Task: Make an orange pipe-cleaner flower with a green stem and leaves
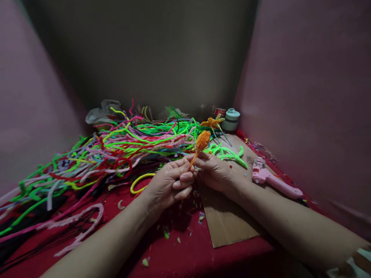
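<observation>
Between both hands, an orange fuzzy petal (203, 141) made of pipe cleaner stands upright, wide at the top and narrowing to a twisted stem end. My left hand (174, 178) pinches that lower end between thumb and fingertips. From the other side, my right hand (213, 170) is closed on the same narrow part, its thumb against the base. Just behind lies an orange pipe cleaner flower (213, 122) with dark green stems. Bright green bent pipe cleaners (228, 153) lie close beyond my right hand.
A big heap of coloured pipe cleaners (139, 139) spreads over the red cloth (174, 251) at left and back. Brown cardboard (228, 220) lies under my right arm. A pink glue gun (275, 179) rests at right. A pale green jar (231, 119) stands behind.
</observation>
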Demonstrator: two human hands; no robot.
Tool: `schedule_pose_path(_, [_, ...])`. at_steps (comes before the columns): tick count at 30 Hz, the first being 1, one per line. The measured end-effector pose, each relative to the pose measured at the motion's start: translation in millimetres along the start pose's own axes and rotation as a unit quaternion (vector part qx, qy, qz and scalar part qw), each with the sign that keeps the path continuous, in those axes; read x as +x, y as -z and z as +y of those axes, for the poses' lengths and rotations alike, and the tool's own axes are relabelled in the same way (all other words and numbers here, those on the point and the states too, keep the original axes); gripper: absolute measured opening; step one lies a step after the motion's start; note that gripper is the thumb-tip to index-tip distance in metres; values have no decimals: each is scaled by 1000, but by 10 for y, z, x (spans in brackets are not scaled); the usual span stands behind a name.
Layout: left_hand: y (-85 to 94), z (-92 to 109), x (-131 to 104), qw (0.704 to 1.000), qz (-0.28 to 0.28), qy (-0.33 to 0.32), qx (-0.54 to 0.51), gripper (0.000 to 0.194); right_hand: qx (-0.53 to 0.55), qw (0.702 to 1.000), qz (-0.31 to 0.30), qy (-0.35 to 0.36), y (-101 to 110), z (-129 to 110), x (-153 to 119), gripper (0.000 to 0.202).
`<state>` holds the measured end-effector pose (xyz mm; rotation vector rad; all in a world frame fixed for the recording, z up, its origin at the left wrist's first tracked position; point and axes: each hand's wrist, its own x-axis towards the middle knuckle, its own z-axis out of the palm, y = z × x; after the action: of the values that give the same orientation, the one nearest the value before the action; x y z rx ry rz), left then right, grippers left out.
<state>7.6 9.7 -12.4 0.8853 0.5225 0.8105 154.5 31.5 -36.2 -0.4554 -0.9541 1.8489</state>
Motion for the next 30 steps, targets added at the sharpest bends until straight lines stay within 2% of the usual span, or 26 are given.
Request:
schedule_pose_path(2, [-10,5,2,997,27,-19,74,13,-4,1000,17,13,2,7,7,28])
schedule_pose_path(4, [-13,2,-1,974,80,-65,201,20,-16,999,31,26,6,14,11,25])
schedule_pose_path(5, [-10,-5,-3,949,110,-104,277,21,-27,998,38,31,7,17,11,23])
schedule_pose_path(8, [23,-39,-8,837,174,-227,466,12,-70,994,65,44,-1,23,-5,18])
schedule_pose_path(9, [35,-48,-8,812,183,-248,495,11,-85,993,67,47,-8,22,-14,16])
schedule_pose_path(10, [44,-54,-7,804,188,-253,504,12,-97,992,63,51,-17,20,-23,16])
schedule_pose_path(11, [48,-53,-6,812,191,-243,495,15,-106,991,54,53,-28,16,-31,17])
schedule_pose_path(14, [35,-19,-6,880,191,-172,401,20,-114,992,16,50,-63,-4,-49,22])
schedule_pose_path(16, [18,9,-7,913,182,-135,338,21,-107,993,13,38,-77,-17,-53,25])
schedule_pose_path(18, [7,22,-6,935,167,-118,290,22,-103,994,26,28,-78,-28,-51,25])
schedule_pose_path(23, [18,3,7,975,126,-76,167,19,-115,992,40,38,-63,-45,-38,22])
schedule_pose_path(30, [46,22,12,994,59,-38,86,15,-74,996,56,17,-75,-51,-31,23])
